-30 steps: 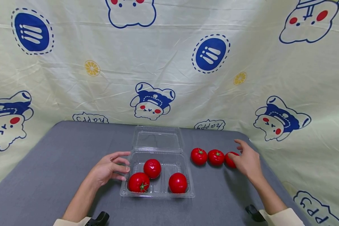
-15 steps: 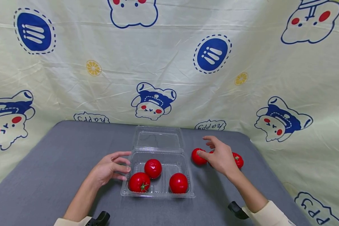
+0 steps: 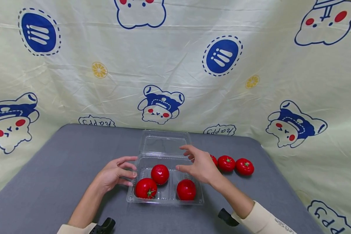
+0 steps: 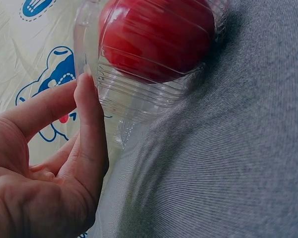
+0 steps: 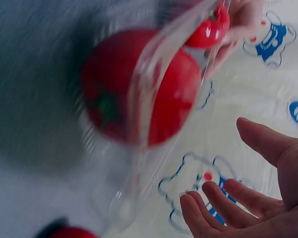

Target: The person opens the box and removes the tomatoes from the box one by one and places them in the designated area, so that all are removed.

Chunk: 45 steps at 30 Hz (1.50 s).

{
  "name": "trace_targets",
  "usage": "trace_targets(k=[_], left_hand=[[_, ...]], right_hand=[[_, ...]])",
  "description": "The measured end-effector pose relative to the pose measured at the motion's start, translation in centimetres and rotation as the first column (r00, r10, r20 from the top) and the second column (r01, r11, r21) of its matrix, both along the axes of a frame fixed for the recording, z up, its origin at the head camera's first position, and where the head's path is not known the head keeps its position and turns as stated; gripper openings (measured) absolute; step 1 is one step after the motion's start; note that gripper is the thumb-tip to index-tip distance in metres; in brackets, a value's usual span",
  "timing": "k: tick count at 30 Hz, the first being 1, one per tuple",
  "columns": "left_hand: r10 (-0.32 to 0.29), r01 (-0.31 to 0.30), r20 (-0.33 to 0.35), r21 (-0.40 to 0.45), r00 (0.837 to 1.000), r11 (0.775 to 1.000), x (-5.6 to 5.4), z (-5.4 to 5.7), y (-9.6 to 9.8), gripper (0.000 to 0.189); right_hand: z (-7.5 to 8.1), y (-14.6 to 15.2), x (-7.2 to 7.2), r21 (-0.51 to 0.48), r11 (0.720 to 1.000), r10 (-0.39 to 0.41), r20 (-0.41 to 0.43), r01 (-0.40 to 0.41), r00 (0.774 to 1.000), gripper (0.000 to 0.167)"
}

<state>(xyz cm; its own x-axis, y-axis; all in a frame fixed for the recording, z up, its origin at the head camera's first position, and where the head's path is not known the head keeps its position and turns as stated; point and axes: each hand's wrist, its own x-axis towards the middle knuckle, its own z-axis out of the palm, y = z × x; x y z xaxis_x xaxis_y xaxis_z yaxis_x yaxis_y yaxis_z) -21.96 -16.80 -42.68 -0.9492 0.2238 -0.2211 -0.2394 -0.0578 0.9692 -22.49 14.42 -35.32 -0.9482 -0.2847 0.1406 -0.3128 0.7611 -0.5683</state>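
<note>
A clear plastic clamshell container (image 3: 165, 201) lies with its lid (image 3: 165, 141) folded back. Inside it sit three red tomatoes: one at front left (image 3: 146, 188) with its green stem showing, one behind it (image 3: 160, 174), and one at front right (image 3: 186, 189). My left hand (image 3: 115, 174) has its fingers spread at the container's left side; in the left wrist view a fingertip meets the rim (image 4: 82, 39). Above the container's right edge is my right hand (image 3: 203, 165), fingers spread and holding nothing. It partly covers the nearest of three tomatoes lined up to the right.
The rest of that row, a middle tomato (image 3: 226, 163) and a far-right tomato (image 3: 244, 166), lies on the grey tabletop (image 3: 84, 146). A pale printed cloth (image 3: 181, 81) hangs behind the table and along its sides.
My right hand has swept left from the far-right tomato, across the row, to the container's right edge. The far-right and middle tomatoes are uncovered. My left hand stays at the container's side.
</note>
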Motion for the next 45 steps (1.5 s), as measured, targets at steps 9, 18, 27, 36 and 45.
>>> trace_targets(k=[9,18,27,36,45], left_hand=[[0.004,-0.004,-0.001,-0.012,1.0,1.0,0.0,0.0,0.1,0.067],[-0.004,0.004,-0.005,-0.012,1.0,1.0,0.0,0.0,0.2,0.067],[-0.005,0.005,-0.008,-0.013,1.0,1.0,0.0,0.0,0.0,0.068],[0.008,-0.008,-0.007,-0.02,1.0,1.0,0.1,0.1,0.0,0.068],[0.012,-0.013,-0.008,-0.021,1.0,1.0,0.2,0.2,0.0,0.068]], right_hand=[[-0.3,-3.6,1.8,-0.015,0.989,0.145,0.085,-0.144,0.986,0.064],[-1.3,-5.9,2.7,-0.035,0.969,0.248,0.145,-0.246,0.958,0.064],[-2.2,-7.3,3.4,0.037,0.959,0.275,0.13,-0.282,0.952,0.064],[-3.1,-7.8,3.8,0.059,0.952,0.296,0.081,-0.301,0.952,0.064],[-3.7,-8.0,4.0,0.053,0.948,0.312,0.055,-0.315,0.949,0.055]])
